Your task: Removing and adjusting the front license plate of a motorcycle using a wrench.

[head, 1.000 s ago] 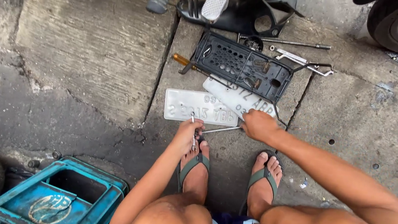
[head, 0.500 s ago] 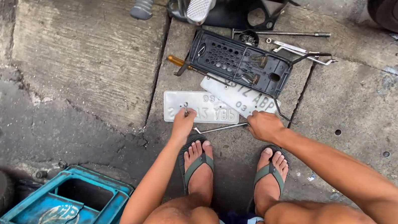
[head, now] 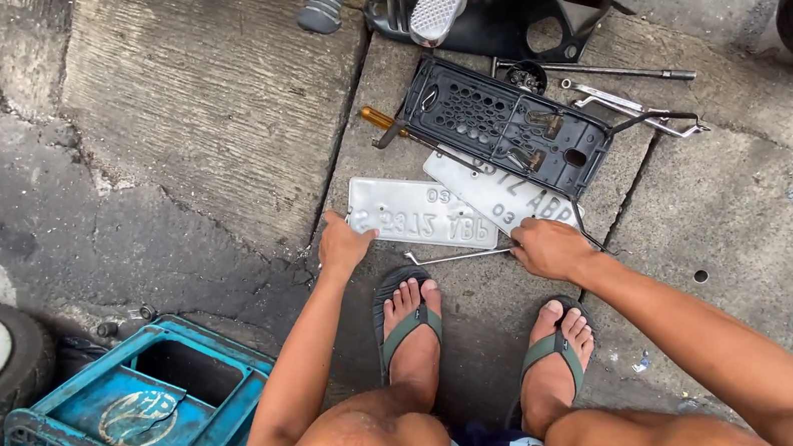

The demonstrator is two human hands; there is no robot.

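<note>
While L hand [head: 343, 245] rests loose on near plate [head: 421, 213], R hand [head: 547, 249] grips thin rod [head: 458, 257]; rack [head: 504, 125] beyond them lies loose.

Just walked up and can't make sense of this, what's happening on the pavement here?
A person in green flip-flops squats on the concrete pavement over scattered vehicle parts. The left hand rests on the lower left corner of a white number plate lying flat. The right hand touches the near edge of a second number plate and seems to pinch a thin metal rod. Behind them lie a black plastic rack, a screwdriver and some wrenches.
</note>
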